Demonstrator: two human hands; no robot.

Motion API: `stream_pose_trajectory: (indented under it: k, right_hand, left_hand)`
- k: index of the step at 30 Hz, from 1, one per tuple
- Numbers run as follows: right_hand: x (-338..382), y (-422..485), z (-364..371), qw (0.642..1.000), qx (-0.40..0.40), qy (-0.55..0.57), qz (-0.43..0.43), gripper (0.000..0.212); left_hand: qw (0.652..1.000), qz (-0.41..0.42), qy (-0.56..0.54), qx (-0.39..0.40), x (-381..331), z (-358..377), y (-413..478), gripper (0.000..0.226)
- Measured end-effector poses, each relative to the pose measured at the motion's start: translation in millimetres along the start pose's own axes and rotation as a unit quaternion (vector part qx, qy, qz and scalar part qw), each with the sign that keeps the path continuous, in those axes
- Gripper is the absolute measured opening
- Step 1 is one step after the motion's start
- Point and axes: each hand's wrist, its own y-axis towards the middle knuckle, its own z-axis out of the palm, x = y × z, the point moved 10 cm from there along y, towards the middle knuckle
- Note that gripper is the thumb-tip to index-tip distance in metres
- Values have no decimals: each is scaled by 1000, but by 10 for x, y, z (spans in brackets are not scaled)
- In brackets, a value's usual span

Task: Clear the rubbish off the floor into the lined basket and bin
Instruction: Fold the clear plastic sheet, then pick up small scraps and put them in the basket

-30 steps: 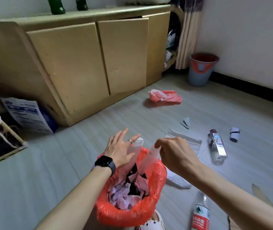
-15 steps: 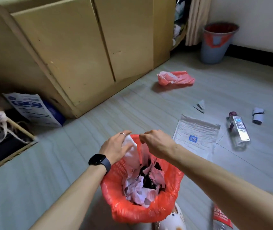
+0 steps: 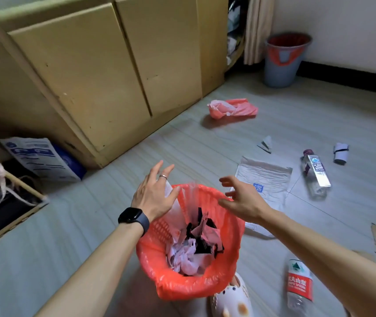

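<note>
- The lined basket [image 3: 190,243] stands at your feet, its orange liner full of crumpled paper and dark scraps.
- Your left hand [image 3: 153,194] and right hand [image 3: 241,199] hover over its far rim, fingers spread, gripping nothing.
- This drop looks finished.
- Next, reach just beyond the basket for the white padded mailer [image 3: 263,179]; pinch an edge, since it lies flat on the floor.
</note>
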Motion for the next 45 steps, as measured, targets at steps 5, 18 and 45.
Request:
stream_pose_trajectory:
  k: [5,18,45]
  right_hand:
    - [-133,-495,-417,966,70,-247,-9,50]
    - [-1250,-1313,-1717,972,-45,-213,85,48]
    - [-5691,1455,-2747,889,-32,-269,370,68]
  left_hand:
    - [998,53,15,7,-664,-123,21,60]
    - [966,224,20,130,-3040,1150,378,51]
    - [954,82,162,238,-2834,4559,3673,65]
